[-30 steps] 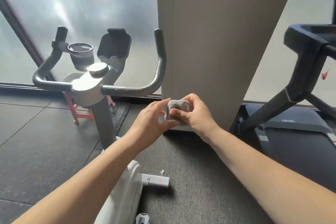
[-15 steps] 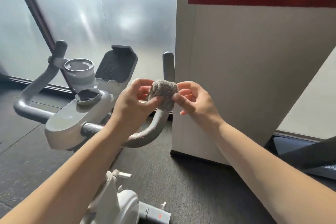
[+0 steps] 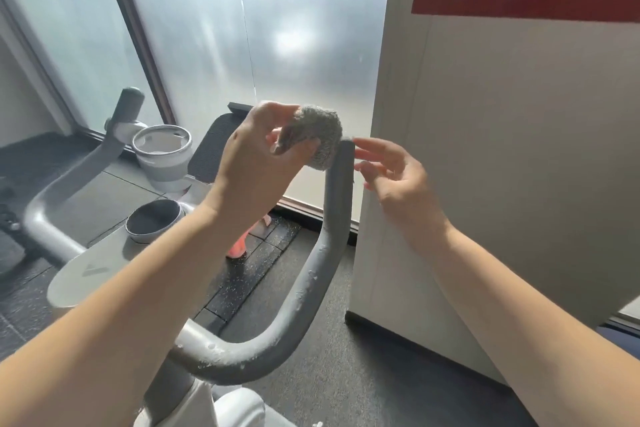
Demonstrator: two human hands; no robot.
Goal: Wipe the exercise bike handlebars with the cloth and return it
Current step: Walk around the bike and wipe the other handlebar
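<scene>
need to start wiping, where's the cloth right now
In the head view, the cloth is bunched in the left hand, at the top end of the bike's right handlebar; the open right hand is just beside it.

A gym or fitness room — an exercise bike [image 3: 114, 274] fills the lower left of the frame, its grey curved handlebars [image 3: 311, 281] rising toward the centre, with a cup holder [image 3: 162, 156] and tablet rest [image 3: 211, 146] behind. Dark speckled rubber floor tiles [image 3: 249, 274] lie beneath, frosted glass panels [image 3: 194, 28] stand behind, and at upper right a red-bordered poster [image 3: 519, 3] of line-drawn diagrams hangs on a pillar [image 3: 502, 184].
</scene>
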